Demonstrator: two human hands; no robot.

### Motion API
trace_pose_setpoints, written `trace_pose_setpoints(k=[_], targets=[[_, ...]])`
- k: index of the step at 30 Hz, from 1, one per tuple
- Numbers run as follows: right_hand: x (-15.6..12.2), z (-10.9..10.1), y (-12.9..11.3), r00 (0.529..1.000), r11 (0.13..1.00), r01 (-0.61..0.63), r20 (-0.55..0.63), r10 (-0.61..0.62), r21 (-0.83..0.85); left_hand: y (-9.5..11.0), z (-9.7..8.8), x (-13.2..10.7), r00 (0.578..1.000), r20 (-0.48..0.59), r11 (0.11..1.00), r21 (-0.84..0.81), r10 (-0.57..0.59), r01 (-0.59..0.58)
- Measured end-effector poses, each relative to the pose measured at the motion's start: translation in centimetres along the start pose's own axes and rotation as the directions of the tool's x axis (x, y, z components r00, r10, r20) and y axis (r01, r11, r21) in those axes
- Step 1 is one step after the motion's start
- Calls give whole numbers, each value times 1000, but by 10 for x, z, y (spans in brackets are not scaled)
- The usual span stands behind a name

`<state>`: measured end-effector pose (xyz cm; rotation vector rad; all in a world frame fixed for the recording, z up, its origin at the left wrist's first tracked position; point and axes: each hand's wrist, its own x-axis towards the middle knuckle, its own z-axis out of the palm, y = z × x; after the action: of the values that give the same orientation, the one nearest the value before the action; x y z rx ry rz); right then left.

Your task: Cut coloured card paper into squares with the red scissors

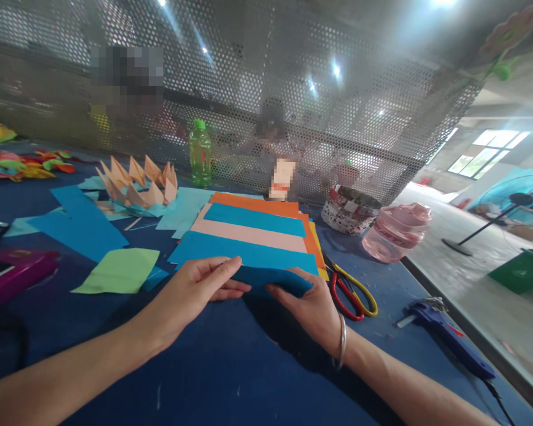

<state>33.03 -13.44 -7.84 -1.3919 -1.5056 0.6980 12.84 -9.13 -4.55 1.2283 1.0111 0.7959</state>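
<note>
Both hands pinch the near edge of a blue sheet on the worktop.

Left hand [199,289] has its fingers pressed together along the top of the lifted edge, thumb beneath; right hand [314,309], a bangle at its wrist, grips the same curled edge with the thumb on top, the other fingers apparently hidden under the paper. The blue sheet [249,253] lies atop a stack of coloured sheets [253,228] on the dark blue worktop [231,367]. Red-and-yellow scissors [352,291] lie just beside the right hand, a blue glue gun [446,332] further right, and a green paper [119,270] left of the left hand. Beyond stand a pink bottle [397,232], a woven basket [349,210], a folded paper crown [137,184] and a green bottle [200,154] before a perforated screen [382,118].
</note>
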Motion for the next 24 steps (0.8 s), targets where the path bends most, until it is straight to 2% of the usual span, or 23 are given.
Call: trace_pose_setpoints(k=[5, 9, 12, 14, 16, 19, 22, 24], targets=[[0, -1, 0, 1000, 1000, -17, 22, 17, -5, 1, 0, -3, 998, 18, 997, 49, 53, -53], [2, -2, 2, 1000, 1000, 0, 9, 0, 9, 2, -3, -4, 997, 8, 952, 296, 78, -77], [3, -3, -1, 999, 990, -36, 25, 33, 134, 8, -8, -4, 981, -61, 888, 438, 186, -141], [2, -4, -5, 994, 964, -85, 83, 66, 253, 14, -11, -4, 979, -48, 888, 431, 200, -160], [2, -5, -9, 984, 932, -133, 157, 83, 338, 18, -10, -5, 992, 40, 916, 381, 118, -124], [-1, -7, -14, 967, 914, -174, 237, 89, 366, 17, -3, -10, 990, 141, 950, 310, 2, -46], [-3, -9, -16, 954, 916, -174, 293, 66, 360, 10, 8, -15, 989, 139, 975, 210, 44, -73], [-4, -10, -18, 947, 914, -171, 316, 50, 367, 5, 12, -15, 993, 89, 976, 197, 76, -93]])
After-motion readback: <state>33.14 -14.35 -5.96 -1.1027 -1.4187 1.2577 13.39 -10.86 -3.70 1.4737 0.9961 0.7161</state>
